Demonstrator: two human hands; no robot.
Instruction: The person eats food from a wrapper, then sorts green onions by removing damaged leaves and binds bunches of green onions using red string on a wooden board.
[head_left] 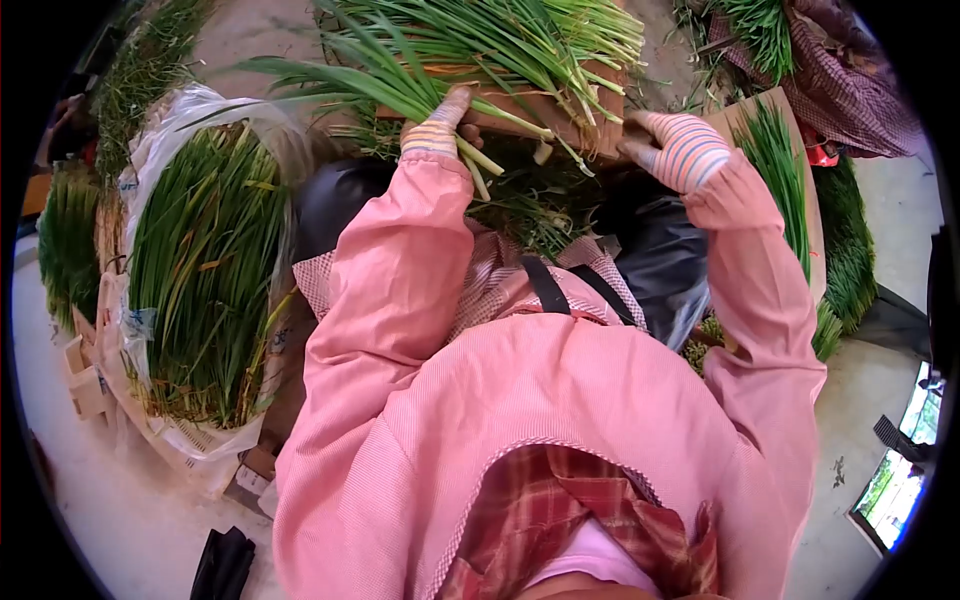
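Note:
Several green stalks with pale ends [490,160] are held in my left hand [445,122], which wears a striped glove and is closed round them; their leaves point up and left. My right hand [672,150], also in a striped glove, is at the right end of a cardboard box [540,105], its fingers bent and pressed together. Whether anything is between those fingertips is too small to tell. A large pile of the same green stalks [500,45] lies on the box, between and beyond my hands.
A plastic-lined crate [140,385] packed with green leaves stands at the left. More leaf bundles [845,250] stand at the right, beside a cardboard sheet [808,190]. Loose trimmings [535,215] lie below the box. At the upper right is a checked cloth [850,85].

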